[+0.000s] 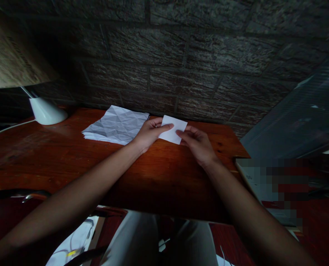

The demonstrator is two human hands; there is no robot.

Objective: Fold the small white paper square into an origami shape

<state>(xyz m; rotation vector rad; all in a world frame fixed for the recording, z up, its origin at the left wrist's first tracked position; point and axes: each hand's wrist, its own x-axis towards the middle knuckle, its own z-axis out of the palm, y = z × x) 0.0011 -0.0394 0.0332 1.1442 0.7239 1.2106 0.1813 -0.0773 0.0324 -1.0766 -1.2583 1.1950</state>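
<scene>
Between my two hands, above the wooden table, is a small white square of paper (170, 133). My left hand (151, 133) pinches its left side, thumb on top and fingers behind. On the right side, my right hand (196, 140) grips the paper's edge the same way, its thumb on the front face. Whether the square is one sheet or folded in layers I cannot tell. Just left of my left hand lies a stack of white paper (118, 123), its top sheet marked with creases in a triangle pattern.
A lamp with a white base (46, 111) and a burlap-like shade (12, 55) stands at the left on the wooden table (61, 159). A stone-block wall (164, 55) rises behind the table. A greyish translucent panel (294, 107) leans at the right.
</scene>
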